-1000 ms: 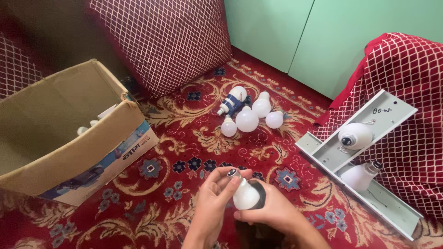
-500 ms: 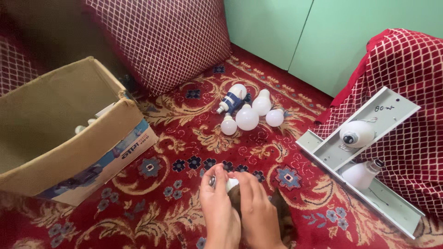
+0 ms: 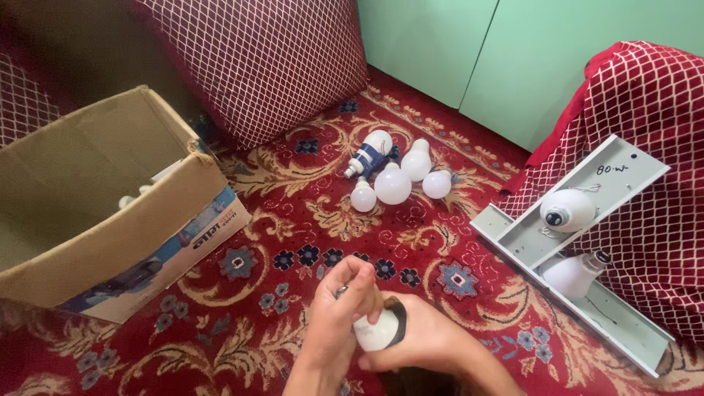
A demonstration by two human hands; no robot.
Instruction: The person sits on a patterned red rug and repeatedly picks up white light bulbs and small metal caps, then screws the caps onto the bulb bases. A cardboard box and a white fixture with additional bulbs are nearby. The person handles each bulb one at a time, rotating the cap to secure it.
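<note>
As both grip, bulb [image 3: 375, 331] between left hand [image 3: 339, 317], right hand [image 3: 433, 341]

The bulb [image 3: 378, 331] in the two hands is mostly covered: the left hand [image 3: 339, 319] wraps its cap end and the right hand [image 3: 433, 343] hides its far side, so the grip of the fingers on it cannot be made out, and both forearms run off the lower edge. The cardboard box [image 3: 110, 242] is cut by the left edge, its pale contents too small to identify. The metal fixture [image 3: 568, 249] hides part of its lower bulb.
</note>
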